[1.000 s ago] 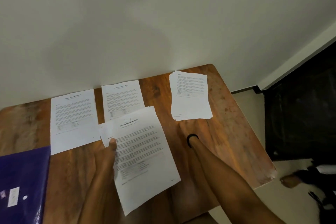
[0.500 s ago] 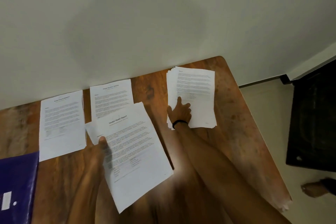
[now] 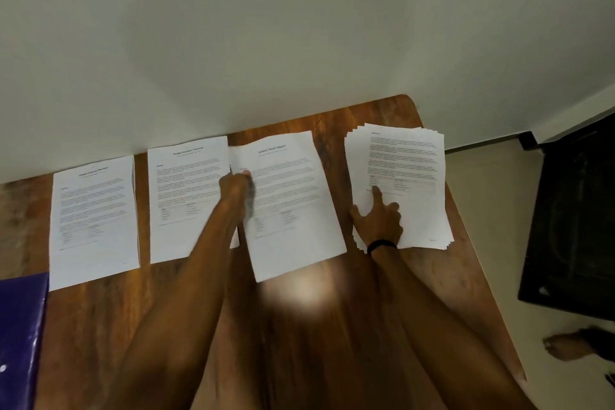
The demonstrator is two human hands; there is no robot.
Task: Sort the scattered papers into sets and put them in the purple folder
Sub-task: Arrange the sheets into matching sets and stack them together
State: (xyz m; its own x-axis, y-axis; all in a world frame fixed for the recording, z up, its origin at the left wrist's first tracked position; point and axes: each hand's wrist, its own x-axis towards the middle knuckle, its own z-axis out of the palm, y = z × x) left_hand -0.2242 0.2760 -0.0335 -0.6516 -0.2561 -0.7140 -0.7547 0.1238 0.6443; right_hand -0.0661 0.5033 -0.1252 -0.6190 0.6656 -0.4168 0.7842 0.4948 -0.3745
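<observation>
Printed white papers lie in a row on the wooden table (image 3: 332,326) against the wall. A sheet (image 3: 95,220) lies at the left, a second sheet (image 3: 186,200) beside it. My left hand (image 3: 238,185) pinches the left edge of a health report set (image 3: 293,203), which lies tilted beside the second sheet. At the right sits a thick stack of papers (image 3: 406,163). My right hand (image 3: 379,220) rests flat on its lower left part, index finger stretched out. The purple folder (image 3: 20,336) shows at the lower left edge.
A pale wall runs along the table's far edge. A black object (image 3: 572,226) stands on the floor to the right of the table. A bare foot (image 3: 565,346) shows near the right edge. The table's right edge is close to the stack.
My left hand has carried the health report set away from me, down beside the second sheet. My right hand came onto the thick stack and slid further up it.
</observation>
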